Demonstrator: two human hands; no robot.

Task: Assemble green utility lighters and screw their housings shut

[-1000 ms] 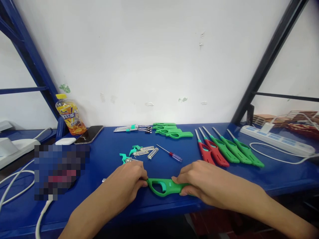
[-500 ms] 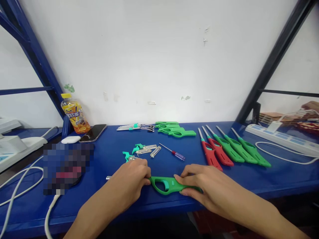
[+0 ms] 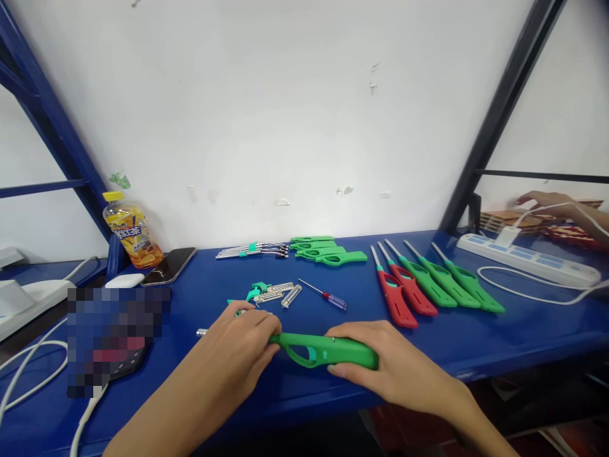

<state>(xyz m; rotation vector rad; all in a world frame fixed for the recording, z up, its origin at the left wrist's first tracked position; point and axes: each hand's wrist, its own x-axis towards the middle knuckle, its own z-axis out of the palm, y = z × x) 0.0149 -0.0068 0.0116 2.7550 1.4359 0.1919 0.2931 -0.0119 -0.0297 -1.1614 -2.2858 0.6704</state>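
Observation:
A green gas lighter (image 3: pixel 349 351) with a teal trigger lies sideways between my hands, near the table's front edge. My left hand (image 3: pixel 240 339) is closed round its neck, and the metal tip pokes out to the left past the fingers. At the other end, my right hand (image 3: pixel 380 358) grips the handle, thumb below and fingers above. Just beyond my left hand are clear fuel tanks (image 3: pixel 292 296) and teal triggers (image 3: pixel 257 291). A screwdriver (image 3: pixel 335 300) with a purple handle lies past the lighter.
Green casing halves (image 3: pixel 340 257) and metal lighter tubes (image 3: pixel 252 249) lie by the wall. Red and green lighters (image 3: pixel 403 304) line the right. Leftward are a drink bottle (image 3: pixel 136 235), a phone (image 3: pixel 169 266) and cables; a power strip (image 3: pixel 528 259) and another person's hand (image 3: pixel 533 198) are at right.
My right hand has shifted its hold to wrap round the handle's end, and the lighter has turned slightly in my hands. The view has moved a little. At far right the other person's hand reaches further in.

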